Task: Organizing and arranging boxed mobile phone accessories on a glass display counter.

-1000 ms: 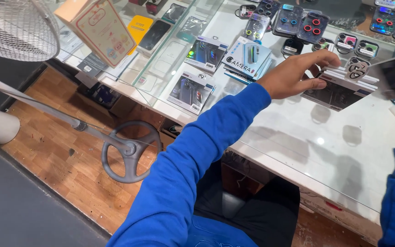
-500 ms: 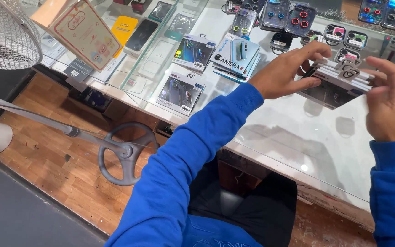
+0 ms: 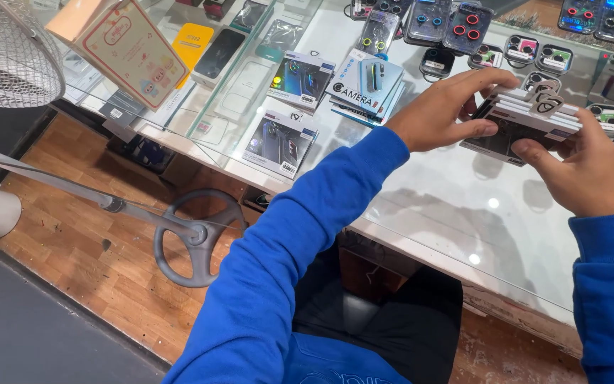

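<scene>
Head view: left hand (image 3: 438, 114) and right hand (image 3: 583, 171) both closed on a stack of flat packets (image 3: 524, 126), held just above the glass counter (image 3: 421, 206), near boxed accessories (image 3: 278, 142).

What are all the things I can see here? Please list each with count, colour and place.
stack of flat packs: one stack, white and dark, held between both hands above the counter
glass counter: one, clear with white edge, across the middle
boxed accessories: several, blue-grey and white, on the glass at centre
lens-ring packs: many, multicoloured, along the top
cases under glass: several, yellow, black, clear, upper left
fan: one, grey mesh head at upper left, round base on the wooden floor
left hand: blue sleeve, grips the stack's left end
right hand: blue sleeve, grips the stack's right end
</scene>
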